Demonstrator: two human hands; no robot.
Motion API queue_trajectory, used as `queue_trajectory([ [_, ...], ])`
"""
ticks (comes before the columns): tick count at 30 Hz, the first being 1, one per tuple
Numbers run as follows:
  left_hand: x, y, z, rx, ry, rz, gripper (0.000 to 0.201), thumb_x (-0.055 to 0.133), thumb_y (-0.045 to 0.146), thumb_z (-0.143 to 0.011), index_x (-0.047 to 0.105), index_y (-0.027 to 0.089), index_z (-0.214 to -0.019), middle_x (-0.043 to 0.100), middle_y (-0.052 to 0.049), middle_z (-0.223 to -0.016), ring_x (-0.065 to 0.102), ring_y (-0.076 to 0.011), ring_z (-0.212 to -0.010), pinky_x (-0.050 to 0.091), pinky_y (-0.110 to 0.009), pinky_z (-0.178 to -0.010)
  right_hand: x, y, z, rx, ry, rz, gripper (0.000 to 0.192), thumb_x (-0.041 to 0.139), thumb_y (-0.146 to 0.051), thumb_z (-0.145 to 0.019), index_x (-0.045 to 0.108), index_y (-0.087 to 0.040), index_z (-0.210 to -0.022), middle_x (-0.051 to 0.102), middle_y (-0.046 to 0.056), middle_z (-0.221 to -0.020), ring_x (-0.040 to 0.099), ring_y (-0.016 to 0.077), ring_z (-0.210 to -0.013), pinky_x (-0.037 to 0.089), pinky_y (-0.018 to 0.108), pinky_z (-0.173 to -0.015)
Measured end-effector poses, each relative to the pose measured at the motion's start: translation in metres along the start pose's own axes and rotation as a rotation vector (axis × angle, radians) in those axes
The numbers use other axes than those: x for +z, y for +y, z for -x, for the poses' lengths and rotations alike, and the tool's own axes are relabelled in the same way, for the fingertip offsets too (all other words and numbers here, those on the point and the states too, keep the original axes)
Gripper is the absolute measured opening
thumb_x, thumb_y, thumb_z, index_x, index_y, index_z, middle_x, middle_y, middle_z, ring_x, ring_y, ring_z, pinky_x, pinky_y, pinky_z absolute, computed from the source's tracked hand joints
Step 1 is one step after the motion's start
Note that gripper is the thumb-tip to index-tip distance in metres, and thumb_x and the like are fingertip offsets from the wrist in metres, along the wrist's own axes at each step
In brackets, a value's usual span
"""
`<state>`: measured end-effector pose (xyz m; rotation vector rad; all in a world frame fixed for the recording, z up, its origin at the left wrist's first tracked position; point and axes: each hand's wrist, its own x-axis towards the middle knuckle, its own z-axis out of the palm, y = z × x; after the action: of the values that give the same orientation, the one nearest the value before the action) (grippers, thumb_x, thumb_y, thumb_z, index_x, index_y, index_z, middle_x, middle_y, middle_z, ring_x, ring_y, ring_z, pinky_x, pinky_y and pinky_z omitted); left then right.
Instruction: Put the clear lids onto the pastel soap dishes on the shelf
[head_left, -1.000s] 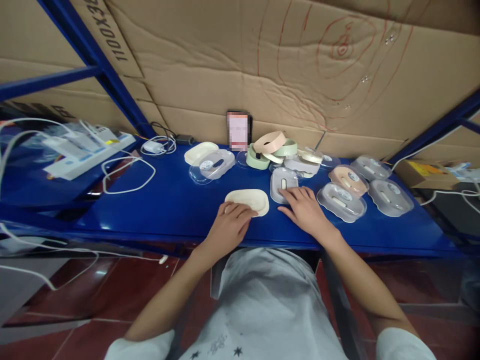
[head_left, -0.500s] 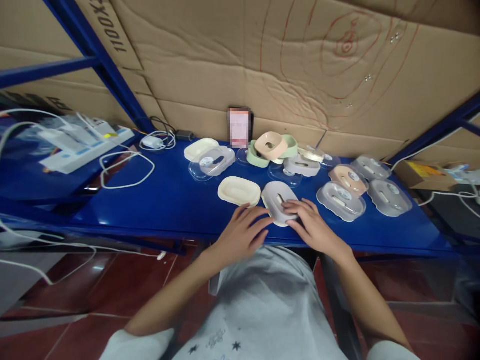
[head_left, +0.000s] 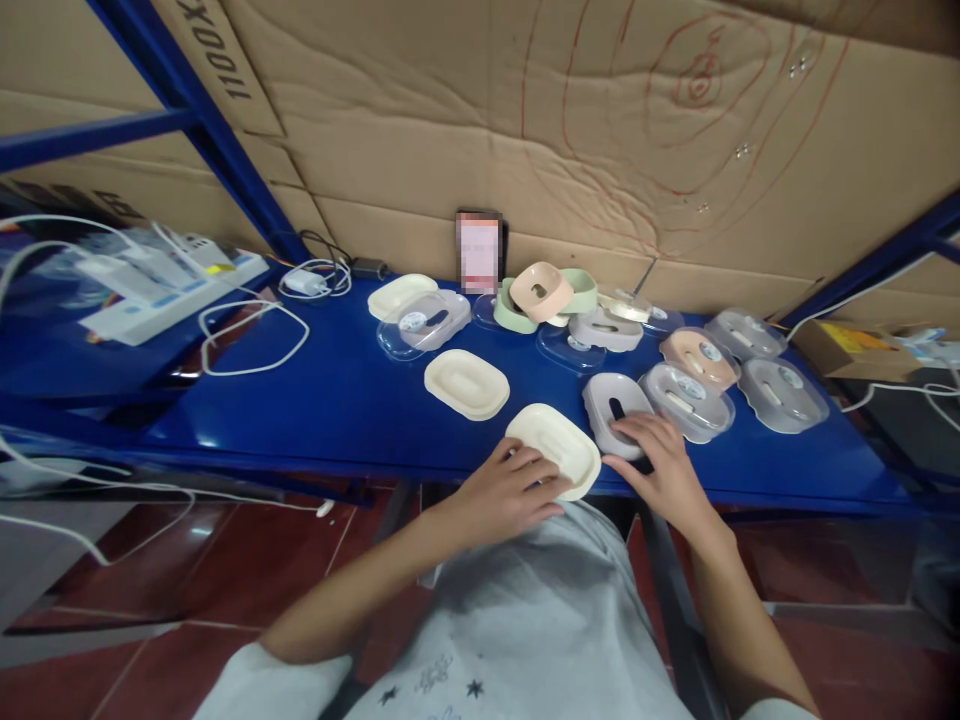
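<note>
My left hand (head_left: pixel 517 490) has its fingers on the near-left rim of a cream oval soap-dish tray (head_left: pixel 566 440), which is tilted at the table's front edge. In my right hand (head_left: pixel 664 465) is a grey oval soap-dish body (head_left: pixel 604 395), with a dark slot through its middle; thumb and fingers grip its near end. A second cream tray (head_left: pixel 466 383) lies to the left, touched by neither hand. Just right of the grey body sits a grey dish with a clear lid (head_left: pixel 688 402).
More lidded dishes, including a peach one (head_left: pixel 697 358), stand at the right. Behind are stacked green and peach bodies (head_left: pixel 540 290) and clear lids (head_left: pixel 571 350). A phone (head_left: pixel 480 252) leans on the cardboard (head_left: pixel 390 130). White cables (head_left: pixel 255 340) and a power strip (head_left: pixel 172 295) lie left.
The grey body has come off the cream tray beneath it and moved right with my right hand. My left hand now has that tray, nearer me. The other tray has shifted slightly left.
</note>
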<state>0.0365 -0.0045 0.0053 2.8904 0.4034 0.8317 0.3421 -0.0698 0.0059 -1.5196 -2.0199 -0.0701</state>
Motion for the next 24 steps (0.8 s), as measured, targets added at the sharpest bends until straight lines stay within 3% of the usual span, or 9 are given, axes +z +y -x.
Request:
queue_trajectory([
  [2, -0.003, 0.001, -0.001, 0.003, -0.003, 0.023, 0.026, 0.06, 0.026, -0.109, 0.067, 0.023, -0.134, 0.074, -0.008, -0.133, 0.065, -0.0232, -0.122, 0.043, -0.044, -0.11, 0.001, 0.001, 0.004, 0.005, 0.029, 0.066, 0.034, 0.068, -0.041, -0.106, 0.068, -0.033, -0.138, 0.069, 0.01, -0.148, 0.059, 0.038, -0.142, 0.031, 0.071, -0.128],
  [5, -0.006, -0.005, -0.001, -0.094, 0.037, 0.015, 0.032, 0.061, 0.02, -0.102, 0.066, 0.021, -0.133, 0.068, -0.014, -0.144, 0.06, -0.0297, -0.138, 0.045, -0.049, -0.115, 0.0, 0.0, 0.008, 0.044, 0.062, -0.016, 0.037, 0.062, -0.031, -0.108, 0.065, -0.032, -0.145, 0.063, 0.01, -0.156, 0.051, 0.0365, -0.152, 0.043, 0.065, -0.124],
  [10, -0.001, -0.015, 0.003, -0.245, 0.115, -0.042, 0.041, 0.069, 0.028, -0.103, 0.061, 0.019, -0.142, 0.071, -0.015, -0.134, 0.069, -0.0305, -0.122, 0.058, -0.046, -0.101, -0.003, -0.017, 0.007, 0.035, 0.011, -0.215, 0.042, 0.059, -0.023, -0.108, 0.058, -0.031, -0.15, 0.065, 0.01, -0.152, 0.052, 0.031, -0.153, 0.047, 0.059, -0.126],
  [16, 0.003, -0.018, 0.005, -0.271, 0.233, -0.145, 0.063, 0.077, 0.043, -0.1, 0.054, 0.024, -0.156, 0.056, -0.02, -0.157, 0.059, -0.0365, -0.141, 0.055, -0.052, -0.112, 0.008, -0.037, -0.004, -0.092, -0.126, -0.258, 0.039, 0.067, -0.028, -0.106, 0.059, -0.028, -0.144, 0.064, 0.013, -0.149, 0.048, 0.0331, -0.156, 0.048, 0.061, -0.126],
  [21, -0.004, -0.025, 0.008, -0.211, 0.189, -0.124, 0.047, 0.079, 0.043, -0.098, 0.069, 0.022, -0.139, 0.063, -0.015, -0.155, 0.056, -0.0335, -0.144, 0.051, -0.051, -0.12, 0.011, -0.035, -0.023, -0.164, -0.197, -0.269, 0.034, 0.063, -0.025, -0.108, 0.061, -0.027, -0.141, 0.067, 0.012, -0.148, 0.044, 0.0306, -0.16, 0.045, 0.06, -0.129],
  [24, -0.008, -0.027, 0.009, -0.216, 0.197, -0.219, 0.033, 0.079, 0.043, -0.099, 0.075, 0.025, -0.127, 0.07, -0.01, -0.147, 0.059, -0.0342, -0.141, 0.041, -0.059, -0.125, 0.008, -0.035, -0.033, -0.203, -0.277, -0.25, 0.031, 0.055, -0.021, -0.11, 0.061, -0.027, -0.14, 0.069, 0.009, -0.148, 0.043, 0.0281, -0.161, 0.035, 0.064, -0.134],
])
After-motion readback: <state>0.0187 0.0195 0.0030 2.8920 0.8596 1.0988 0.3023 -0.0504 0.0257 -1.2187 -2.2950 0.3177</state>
